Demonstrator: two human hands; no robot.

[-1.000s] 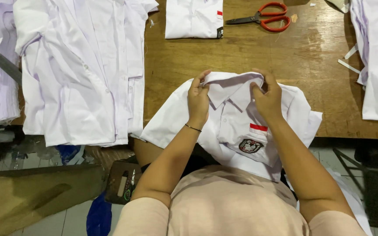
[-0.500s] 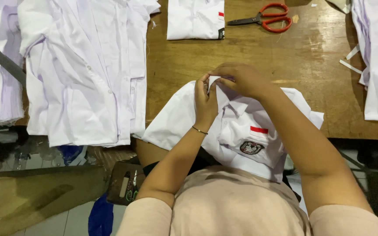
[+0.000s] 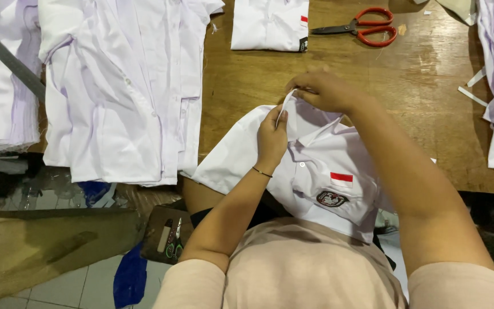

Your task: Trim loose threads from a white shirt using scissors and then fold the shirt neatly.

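White shirt [image 3: 321,166] collar pinched by both hands' grip.

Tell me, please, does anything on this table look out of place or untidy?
Mostly orderly. A few white strips lie loose on the wooden table, and the pile of white shirts overhangs its front edge. Both hands, left hand and right hand, pinch the collar of the white shirt.

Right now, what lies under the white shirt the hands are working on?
The white shirt lies partly on the wooden table, its lower part hanging over the near edge. Left hand and right hand pinch its collar. Anything beneath it is covered.
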